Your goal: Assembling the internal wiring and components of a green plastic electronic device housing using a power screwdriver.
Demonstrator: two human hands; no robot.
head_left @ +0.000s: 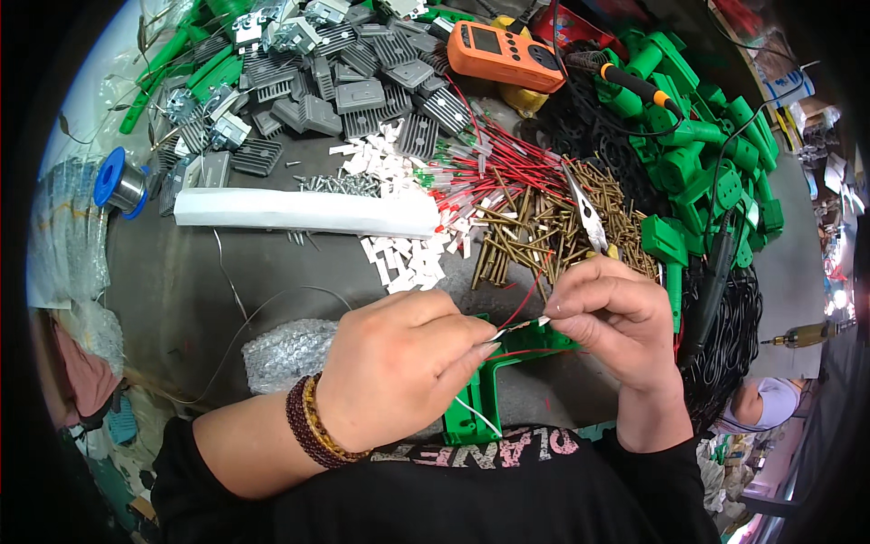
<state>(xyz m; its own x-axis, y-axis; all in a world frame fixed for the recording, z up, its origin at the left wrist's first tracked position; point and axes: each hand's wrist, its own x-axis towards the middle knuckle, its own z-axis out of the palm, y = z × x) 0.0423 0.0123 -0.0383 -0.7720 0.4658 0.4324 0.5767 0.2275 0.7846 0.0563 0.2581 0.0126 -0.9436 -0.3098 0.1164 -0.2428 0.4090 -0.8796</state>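
Thumb and fingers of my left hand (pixel 403 358) pinch a white wire (pixel 476 412), whose tail hangs below the hand. Its tip points at my right hand (pixel 616 313), which is closed in a pinch. A small white piece (pixel 544 320) pokes out between those fingers; its exact kind is too small to make out. Under both hands lies an open green plastic housing (pixel 471 412), with a red wire (pixel 535 351) running across it. My left hand hides part of the housing.
Grey ribbed blocks (pixel 362 91) pile up at the back, beside an orange multimeter (pixel 505 56). Brass-coloured screws (pixel 507 240), red wires (pixel 517 163), pliers (pixel 587 213) and white connectors (pixel 399 258) lie ahead. Green housings (pixel 707 145) heap up right; a solder spool (pixel 120 184) stands left.
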